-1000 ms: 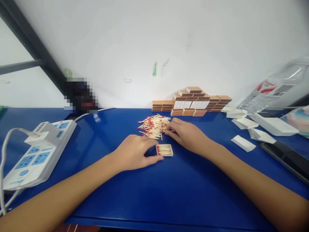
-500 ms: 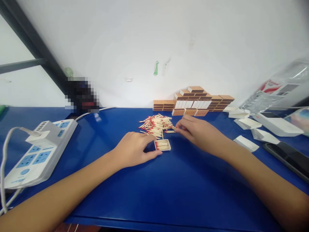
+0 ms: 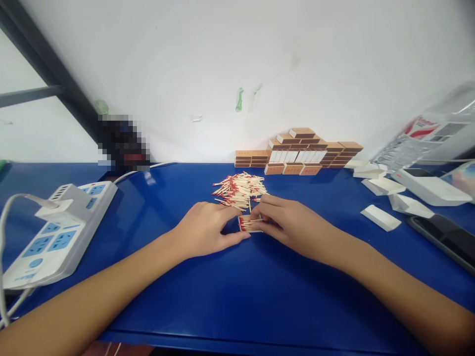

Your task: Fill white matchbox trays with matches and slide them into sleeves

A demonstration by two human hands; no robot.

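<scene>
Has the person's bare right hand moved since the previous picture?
Yes: the bare right hand moved left and nearer the person, judged against the brown cardboard matchbox stack.

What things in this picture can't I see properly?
All in the head view:
Matchbox tray, right end: covered by the right hand.
Match pile, exact count: sticks overlap, too small.
Dark object, back left: pixelated.
Smartphone, near end: cut off by the right edge.

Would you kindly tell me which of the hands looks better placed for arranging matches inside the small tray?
Probably the right hand: it reaches over the tray, at the matches inside, while the left hand appears to steady the tray's left end.
</scene>
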